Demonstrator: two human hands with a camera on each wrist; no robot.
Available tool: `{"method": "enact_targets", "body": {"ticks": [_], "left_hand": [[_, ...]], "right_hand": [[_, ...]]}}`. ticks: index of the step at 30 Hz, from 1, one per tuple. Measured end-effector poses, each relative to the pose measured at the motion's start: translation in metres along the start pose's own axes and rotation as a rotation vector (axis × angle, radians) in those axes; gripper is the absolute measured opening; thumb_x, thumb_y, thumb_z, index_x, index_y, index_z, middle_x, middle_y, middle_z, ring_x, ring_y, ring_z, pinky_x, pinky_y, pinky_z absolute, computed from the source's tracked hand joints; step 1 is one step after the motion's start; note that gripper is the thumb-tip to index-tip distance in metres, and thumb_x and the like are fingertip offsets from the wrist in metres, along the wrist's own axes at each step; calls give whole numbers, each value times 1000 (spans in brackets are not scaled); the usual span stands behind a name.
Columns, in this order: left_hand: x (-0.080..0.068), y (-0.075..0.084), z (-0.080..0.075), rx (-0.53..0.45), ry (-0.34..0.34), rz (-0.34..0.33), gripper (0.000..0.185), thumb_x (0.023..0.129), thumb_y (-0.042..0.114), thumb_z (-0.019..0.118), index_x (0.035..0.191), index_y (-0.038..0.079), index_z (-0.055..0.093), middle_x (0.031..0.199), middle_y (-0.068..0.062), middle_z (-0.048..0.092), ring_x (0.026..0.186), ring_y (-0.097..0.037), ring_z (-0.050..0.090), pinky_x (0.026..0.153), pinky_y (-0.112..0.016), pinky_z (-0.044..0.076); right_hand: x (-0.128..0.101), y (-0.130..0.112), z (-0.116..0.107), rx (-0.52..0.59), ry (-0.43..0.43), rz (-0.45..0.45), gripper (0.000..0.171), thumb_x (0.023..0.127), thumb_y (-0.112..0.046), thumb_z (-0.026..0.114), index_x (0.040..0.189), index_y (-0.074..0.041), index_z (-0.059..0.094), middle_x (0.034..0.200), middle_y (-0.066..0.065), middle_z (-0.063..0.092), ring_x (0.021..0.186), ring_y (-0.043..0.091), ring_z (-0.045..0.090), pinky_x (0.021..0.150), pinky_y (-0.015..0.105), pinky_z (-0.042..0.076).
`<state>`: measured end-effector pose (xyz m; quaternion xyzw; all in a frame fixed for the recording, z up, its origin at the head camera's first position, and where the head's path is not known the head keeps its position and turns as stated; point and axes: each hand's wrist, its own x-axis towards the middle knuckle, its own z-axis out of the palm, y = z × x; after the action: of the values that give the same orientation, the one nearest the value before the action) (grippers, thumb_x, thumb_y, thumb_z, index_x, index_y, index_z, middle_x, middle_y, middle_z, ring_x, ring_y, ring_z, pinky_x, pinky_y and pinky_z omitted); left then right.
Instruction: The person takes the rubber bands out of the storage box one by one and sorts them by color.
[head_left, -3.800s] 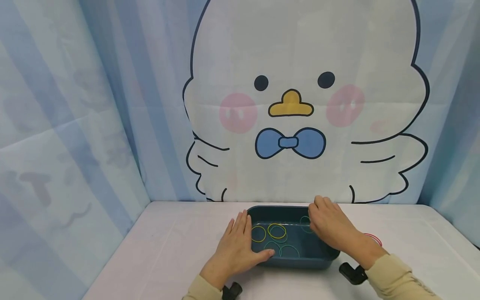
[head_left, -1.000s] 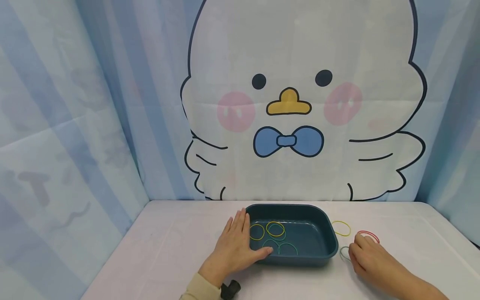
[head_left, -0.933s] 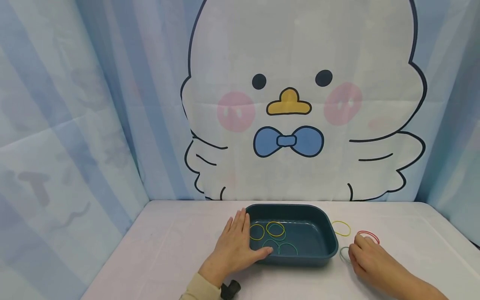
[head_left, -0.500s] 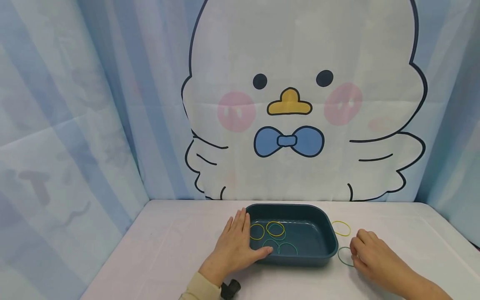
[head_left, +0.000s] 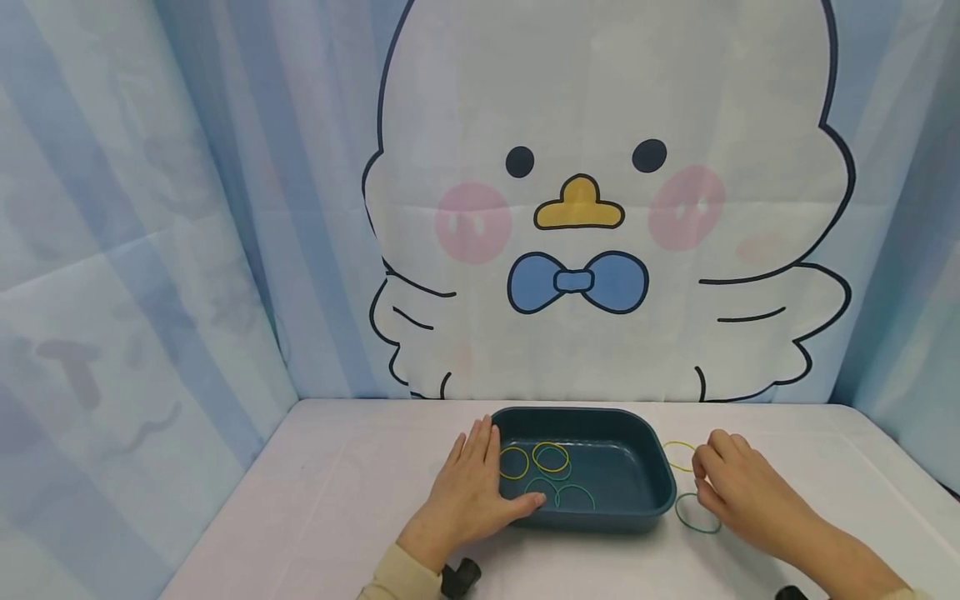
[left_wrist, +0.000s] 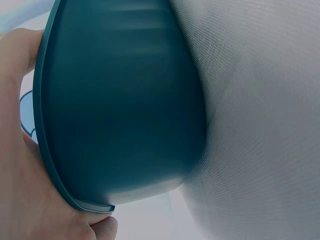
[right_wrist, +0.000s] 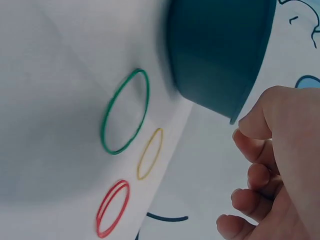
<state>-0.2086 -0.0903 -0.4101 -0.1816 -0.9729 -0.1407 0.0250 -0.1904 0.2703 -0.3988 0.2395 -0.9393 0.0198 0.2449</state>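
Note:
A dark teal tray (head_left: 592,521) stands on the white table. Several yellow and green rubber bands (head_left: 552,457) lie in it. My left hand (head_left: 472,492) rests flat against the tray's left side, fingers straight, thumb at the front corner; in the left wrist view the palm (left_wrist: 20,200) meets the tray's rim (left_wrist: 50,165). My right hand (head_left: 738,492) hovers right of the tray with loosely curled fingers (right_wrist: 255,175), holding nothing. A green band (head_left: 697,512), a yellow band (head_left: 677,455) and a red band (right_wrist: 112,207) lie on the table by it. The head view hides the red band.
A cloth backdrop (head_left: 600,208) with a cartoon chick hangs right behind the table (head_left: 337,483), and curtains close off both sides. A black wrist mount (head_left: 459,577) shows at the bottom edge.
My right hand, inside the tray 3.8 s ago, came out to the table on the right, then slid from the red band towards the yellow one, uncovering the green band. My left hand stayed put.

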Motion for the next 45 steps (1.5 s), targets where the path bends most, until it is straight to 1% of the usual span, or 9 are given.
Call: {"method": "enact_targets", "body": {"ticks": [5,9,12,17,20,24,30,38,45], "left_hand": [[1,-1,0,5,-2,0,116,81,85,44,156,-1,23,166,-15,15,155,-29,15,125,-49,18],[1,-1,-1,4,-6,1,115,81,85,44,156,-1,23,166,-16,15,155,-29,15,125,-49,18],[0,-1,0,1,-7,3,115,81,84,44,156,-1,23,166,-16,14,155,-29,15,124,-49,18],[0,-2,0,2,-7,1,116,81,85,43,156,0,23,167,-15,14,155,-28,14,125,-49,17],[1,-2,0,5,-7,1,116,81,85,43,156,0,22,167,-15,13,155,-28,14,125,-49,17],[1,-1,0,4,-12,6,115,81,85,43,156,0,22,166,-16,14,155,-29,14,125,-49,17],[0,-1,0,8,-21,11,115,82,85,42,157,0,22,167,-16,13,155,-29,14,125,-49,17],[0,-1,-2,-1,-18,3,115,82,84,44,156,-1,22,166,-16,13,155,-30,13,125,-49,17],[1,-1,-3,-7,-23,0,115,82,84,43,157,0,21,167,-15,12,155,-29,12,125,-48,16]], "right_hand": [[10,-2,-3,-15,63,-44,24,72,-6,71,80,-18,52,79,-7,35,73,10,30,61,24,27],[18,-7,-7,-23,68,-66,22,73,-6,70,81,-17,53,79,-7,35,74,10,30,62,23,28],[26,-12,-10,-22,54,-67,21,75,-6,71,82,-16,54,79,-6,36,74,10,31,62,23,28],[38,-22,-14,-7,-31,-43,16,81,-9,70,86,-15,55,81,-5,36,76,12,31,64,24,28],[45,-29,-14,5,-33,-56,16,82,-9,70,85,-15,55,81,-5,36,76,11,31,65,24,27],[51,-36,-10,19,-13,-93,18,82,-10,70,82,-16,53,80,-6,35,76,11,30,66,23,27],[60,-47,-3,36,-29,-100,20,83,-11,71,82,-17,52,80,-6,35,75,10,30,65,23,27],[70,-59,8,76,7,-144,21,82,-9,70,78,-17,51,79,-6,36,73,10,29,63,25,29],[74,-64,16,90,46,-186,24,79,-8,72,76,-18,50,78,-7,37,72,9,28,62,25,30]]}}
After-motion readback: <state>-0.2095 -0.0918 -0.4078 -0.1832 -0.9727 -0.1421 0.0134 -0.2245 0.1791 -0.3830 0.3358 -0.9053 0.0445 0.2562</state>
